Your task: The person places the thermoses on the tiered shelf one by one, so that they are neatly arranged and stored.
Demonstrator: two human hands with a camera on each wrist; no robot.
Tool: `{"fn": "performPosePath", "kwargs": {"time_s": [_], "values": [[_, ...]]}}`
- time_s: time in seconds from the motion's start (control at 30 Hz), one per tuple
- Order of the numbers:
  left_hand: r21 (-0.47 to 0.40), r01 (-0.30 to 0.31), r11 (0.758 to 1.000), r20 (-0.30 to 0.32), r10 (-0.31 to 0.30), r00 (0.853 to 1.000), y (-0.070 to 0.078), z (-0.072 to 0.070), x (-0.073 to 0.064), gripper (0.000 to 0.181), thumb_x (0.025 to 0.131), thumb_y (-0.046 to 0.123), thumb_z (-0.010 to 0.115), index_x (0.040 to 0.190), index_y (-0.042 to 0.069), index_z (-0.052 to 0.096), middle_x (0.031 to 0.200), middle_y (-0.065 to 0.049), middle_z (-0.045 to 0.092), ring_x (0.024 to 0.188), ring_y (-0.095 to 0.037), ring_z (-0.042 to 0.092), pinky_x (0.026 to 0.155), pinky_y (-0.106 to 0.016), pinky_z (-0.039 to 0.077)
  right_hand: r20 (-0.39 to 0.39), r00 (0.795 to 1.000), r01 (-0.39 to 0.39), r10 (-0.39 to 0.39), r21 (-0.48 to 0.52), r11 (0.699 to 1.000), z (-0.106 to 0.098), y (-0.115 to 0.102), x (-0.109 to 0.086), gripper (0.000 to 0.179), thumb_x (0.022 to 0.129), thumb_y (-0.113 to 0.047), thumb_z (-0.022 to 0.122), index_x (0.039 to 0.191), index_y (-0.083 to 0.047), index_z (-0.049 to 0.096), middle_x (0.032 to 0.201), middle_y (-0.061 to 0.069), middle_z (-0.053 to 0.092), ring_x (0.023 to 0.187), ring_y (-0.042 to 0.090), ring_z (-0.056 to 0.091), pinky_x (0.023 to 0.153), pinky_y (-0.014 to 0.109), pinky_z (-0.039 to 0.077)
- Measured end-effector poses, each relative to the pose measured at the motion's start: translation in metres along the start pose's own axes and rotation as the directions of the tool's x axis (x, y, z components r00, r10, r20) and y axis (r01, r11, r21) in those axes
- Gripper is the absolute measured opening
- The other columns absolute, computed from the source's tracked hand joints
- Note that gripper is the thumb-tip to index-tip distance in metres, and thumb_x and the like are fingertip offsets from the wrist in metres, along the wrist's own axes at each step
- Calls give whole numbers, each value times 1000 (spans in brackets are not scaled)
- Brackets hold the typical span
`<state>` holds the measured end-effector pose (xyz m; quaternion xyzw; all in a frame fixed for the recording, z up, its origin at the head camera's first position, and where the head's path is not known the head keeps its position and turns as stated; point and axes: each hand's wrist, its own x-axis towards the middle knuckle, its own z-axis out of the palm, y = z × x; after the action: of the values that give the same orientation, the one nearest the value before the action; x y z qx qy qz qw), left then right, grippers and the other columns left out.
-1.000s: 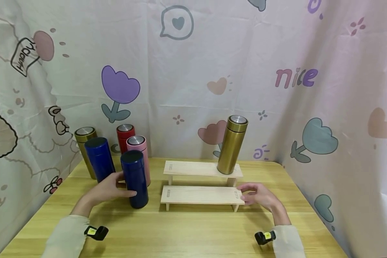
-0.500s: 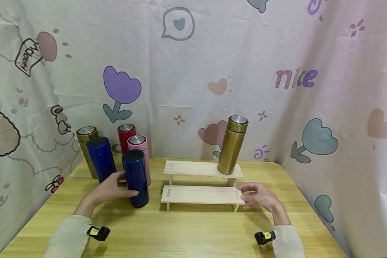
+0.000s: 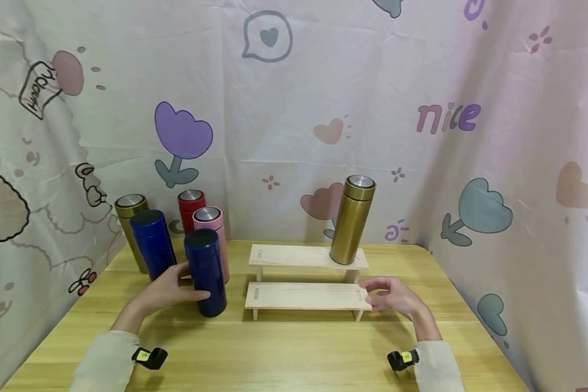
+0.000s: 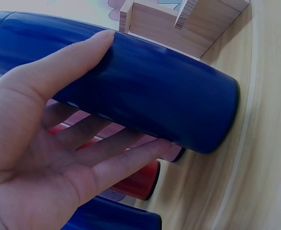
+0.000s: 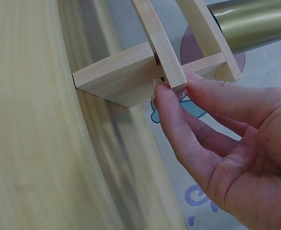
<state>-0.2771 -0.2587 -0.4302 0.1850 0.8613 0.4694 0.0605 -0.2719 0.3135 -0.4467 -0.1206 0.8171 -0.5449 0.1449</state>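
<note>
My left hand (image 3: pixel 163 294) holds a dark blue thermos bottle (image 3: pixel 207 280), thumb on the near side and fingers on the far side. In the left wrist view the bottle (image 4: pixel 164 91) lies between the thumb and the spread fingers. Upright or nearly so, it stands with its base at the tabletop. My right hand (image 3: pixel 394 299) pinches the right end of the lower board (image 3: pixel 304 296) of a two-step wooden rack. In the right wrist view, thumb and fingertips meet the board's end (image 5: pixel 164 62) from both sides. A gold thermos (image 3: pixel 351 223) stands on the upper board (image 3: pixel 289 256).
Left of the rack, several more thermoses stand close together: a pink one (image 3: pixel 220 234), a red one (image 3: pixel 190 204), a brighter blue one (image 3: pixel 153 245) and another gold one (image 3: pixel 129 218). A printed curtain (image 3: pixel 274 109) hangs behind the wooden table (image 3: pixel 274 354).
</note>
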Motion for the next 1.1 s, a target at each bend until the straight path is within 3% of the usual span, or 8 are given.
{"fn": "performPosePath", "kwargs": {"time_s": [0.17, 0.33, 0.7, 1.1], "values": [[-33, -26, 999, 23, 26, 999, -1, 7, 4, 78, 89, 26, 82, 150, -2, 44, 145, -28, 57, 127, -46, 62, 101, -54, 57, -2, 1000, 12, -12, 13, 1000, -1, 6, -11, 51, 94, -6, 73, 138, 13, 54, 132, 35, 58, 101, 23, 72, 84, 37, 65], [-4, -35, 999, 16, 35, 999, -2, 9, 7, 77, 88, 29, 83, 150, 0, 46, 145, -26, 58, 127, -45, 62, 102, -55, 57, 9, 1000, 28, -29, 40, 999, -1, 10, -17, 53, 94, -4, 72, 139, 16, 51, 135, 39, 55, 102, 21, 73, 86, 36, 64], [2, -11, 1000, -7, 11, 1000, -2, 2, 0, 79, 89, 29, 82, 151, 0, 43, 145, -27, 57, 126, -44, 63, 100, -53, 58, -2, 1000, 26, -26, -6, 1000, 0, 2, -4, 51, 95, -9, 72, 139, 10, 55, 136, 36, 56, 104, 23, 72, 86, 37, 65], [21, -49, 999, -34, 50, 998, 0, 2, 0, 76, 88, 28, 83, 148, -2, 47, 139, -28, 62, 120, -43, 67, 98, -54, 59, 0, 1000, 17, -17, 2, 1000, 2, 0, 0, 51, 95, -7, 72, 139, 12, 54, 134, 36, 55, 102, 22, 71, 86, 39, 65]]}}
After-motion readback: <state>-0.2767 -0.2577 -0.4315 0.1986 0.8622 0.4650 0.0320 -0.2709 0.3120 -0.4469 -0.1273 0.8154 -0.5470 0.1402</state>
